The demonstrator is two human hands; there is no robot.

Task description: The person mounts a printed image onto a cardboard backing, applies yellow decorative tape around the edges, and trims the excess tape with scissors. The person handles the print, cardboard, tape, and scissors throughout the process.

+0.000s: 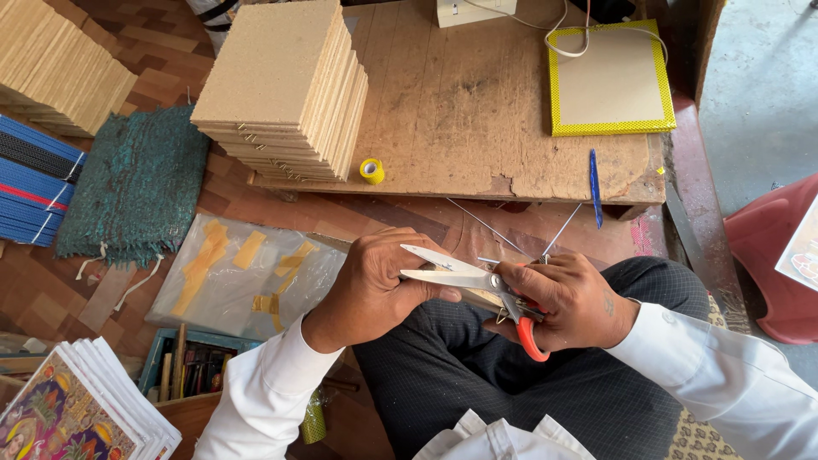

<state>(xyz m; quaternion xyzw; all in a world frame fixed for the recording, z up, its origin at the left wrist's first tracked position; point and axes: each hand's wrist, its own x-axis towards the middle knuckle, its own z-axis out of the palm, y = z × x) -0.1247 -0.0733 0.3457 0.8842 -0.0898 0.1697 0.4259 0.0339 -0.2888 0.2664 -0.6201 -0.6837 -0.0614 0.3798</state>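
White shirt cloth bunches at the bottom edge, just below my dark checked trousers (511, 375), and above my lap both my hands meet. Around me: a stack of colourful printed pictures (81, 417) at my left knee, an open blue box of tools (183, 362) beside it, a clear plastic sheet with yellow tape scraps (243, 273) on the floor, and a teal woven mat (136, 183) further out. Beyond my hands a low worn wooden table (477, 111) carries a tall stack of tan fibreboard squares (281, 85), a small roll of yellow tape (371, 170), a board edged in yellow tape (609, 77) and a blue pen (594, 187) at its front edge. Nothing stands between me and the work. My right hand (571, 302) is closed around the orange handle of a pair of steel scissors (464, 277) — the blades slightly apart, pointing left — and it also pinches thin metal wires (554, 234) that stick up towards the table. My left hand (375, 285) curls loosely, thumb and fingertips touching the blades from below.
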